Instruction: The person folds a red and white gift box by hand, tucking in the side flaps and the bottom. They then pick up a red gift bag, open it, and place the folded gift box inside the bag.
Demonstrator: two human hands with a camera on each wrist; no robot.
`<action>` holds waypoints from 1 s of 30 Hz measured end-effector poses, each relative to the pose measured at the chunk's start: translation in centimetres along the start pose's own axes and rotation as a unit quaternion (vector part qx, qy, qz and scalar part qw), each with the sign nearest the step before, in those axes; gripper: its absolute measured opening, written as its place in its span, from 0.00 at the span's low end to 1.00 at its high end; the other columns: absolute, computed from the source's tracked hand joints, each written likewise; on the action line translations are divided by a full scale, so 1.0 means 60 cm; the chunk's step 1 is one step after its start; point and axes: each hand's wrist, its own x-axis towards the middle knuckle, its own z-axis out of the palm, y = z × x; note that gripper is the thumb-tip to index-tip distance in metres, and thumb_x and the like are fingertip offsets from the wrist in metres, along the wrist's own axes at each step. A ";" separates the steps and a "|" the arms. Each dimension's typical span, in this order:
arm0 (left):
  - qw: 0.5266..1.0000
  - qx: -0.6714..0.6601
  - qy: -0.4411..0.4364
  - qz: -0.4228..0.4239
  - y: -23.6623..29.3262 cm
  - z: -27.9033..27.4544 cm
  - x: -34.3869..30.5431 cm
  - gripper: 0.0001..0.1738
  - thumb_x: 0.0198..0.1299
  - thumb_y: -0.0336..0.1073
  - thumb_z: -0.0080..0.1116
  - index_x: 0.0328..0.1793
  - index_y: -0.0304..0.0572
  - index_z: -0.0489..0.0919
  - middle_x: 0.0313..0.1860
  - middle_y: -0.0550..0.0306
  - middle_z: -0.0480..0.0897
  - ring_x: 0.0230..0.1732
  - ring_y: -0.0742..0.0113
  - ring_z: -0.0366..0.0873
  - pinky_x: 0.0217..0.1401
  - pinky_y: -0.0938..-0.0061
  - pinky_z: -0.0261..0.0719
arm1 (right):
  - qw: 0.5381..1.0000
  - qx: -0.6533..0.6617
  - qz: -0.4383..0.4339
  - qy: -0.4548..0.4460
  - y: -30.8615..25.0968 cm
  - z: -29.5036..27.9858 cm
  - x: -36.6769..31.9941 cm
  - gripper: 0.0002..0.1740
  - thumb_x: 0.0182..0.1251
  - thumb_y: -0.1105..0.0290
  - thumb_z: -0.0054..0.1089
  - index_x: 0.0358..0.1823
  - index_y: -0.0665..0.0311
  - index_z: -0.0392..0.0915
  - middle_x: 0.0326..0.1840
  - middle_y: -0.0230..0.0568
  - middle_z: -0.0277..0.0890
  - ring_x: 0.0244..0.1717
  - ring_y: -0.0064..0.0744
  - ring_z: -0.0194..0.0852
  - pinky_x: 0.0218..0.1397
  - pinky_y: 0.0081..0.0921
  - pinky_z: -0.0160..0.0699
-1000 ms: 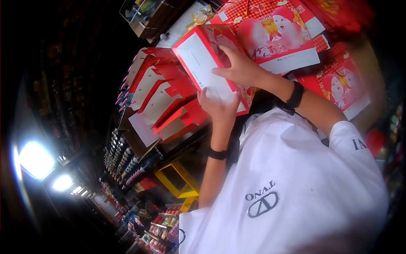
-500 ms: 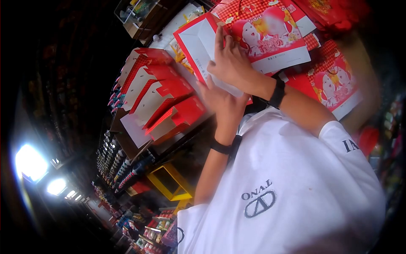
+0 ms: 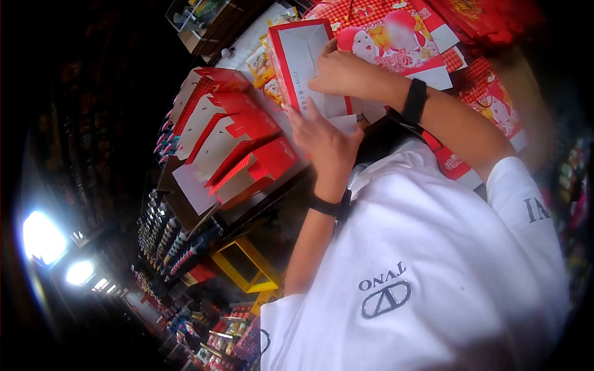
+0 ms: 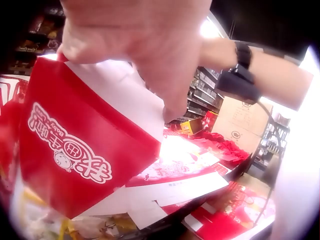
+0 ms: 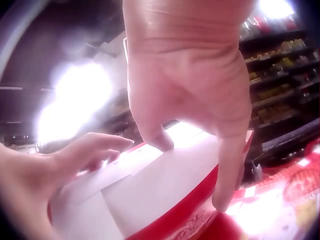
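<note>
A red-and-white cardboard gift box [image 3: 304,62] is between both hands, its white face with small print turned up in the head view. My left hand [image 3: 325,139] grips its near end, thumb and fingers spread over opposite edges. My right hand [image 3: 352,73] pinches a long side. In the right wrist view the thumb lies on the white flaps [image 5: 165,187], and a finger reaches down the red side. The left wrist view shows a red end panel [image 4: 80,150] with white lettering, under the left hand.
Several open red boxes [image 3: 238,139] stand in a row at the left. Flat printed red bags [image 3: 396,43] lie at the right. Small yellow packets [image 3: 263,68] are beside the held box. A yellow frame [image 3: 247,266] stands below the table edge.
The box has turned so its long side runs more upright in the head view. My right hand's fingers, stretched along the far end half a second ago, are now curled over the side.
</note>
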 end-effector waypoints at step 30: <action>0.845 -0.483 -0.082 -0.213 -0.250 -0.015 0.006 0.59 0.63 0.32 0.78 0.88 0.34 0.46 0.77 0.37 0.70 0.74 0.55 0.73 0.72 0.65 0.79 | 0.930 0.366 0.032 0.021 -0.072 0.184 -0.075 0.48 0.71 0.58 0.72 0.84 0.69 0.54 0.78 0.63 0.68 0.75 0.53 0.73 0.76 0.42 0.73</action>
